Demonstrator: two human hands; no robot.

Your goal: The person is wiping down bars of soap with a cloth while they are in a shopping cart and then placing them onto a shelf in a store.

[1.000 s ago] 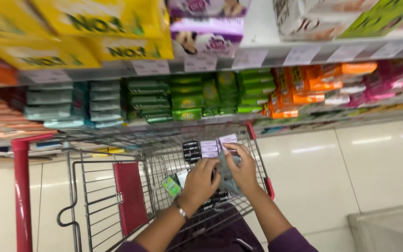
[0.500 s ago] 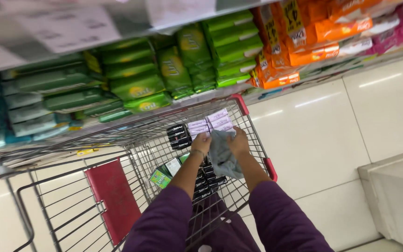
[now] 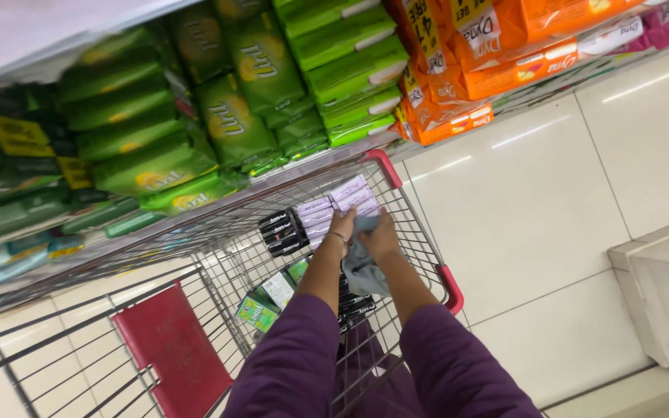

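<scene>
Both hands reach down into a wire shopping cart with red corner guards; the left hand and the right hand sit close together over the far part of the basket, each at the end of a purple sleeve; between them they hold one grey-blue soft packet, which hangs down from the fingers towards the near side; the fingers of both hands are curled around its upper end, closed on it rather than spread, though how tightly is hard to tell through the blur.

Just beyond the hands, at the far end of the cart, lie two pale lilac packs side by side; to their left sits a stack of black flat packets, about three; more black packets show below the forearms, their number unclear; one green box lies on the cart floor to the left, and a red flap stands at the near left.

Far behind the cart a shelf carries many green packs; orange packs fill the far right.
</scene>
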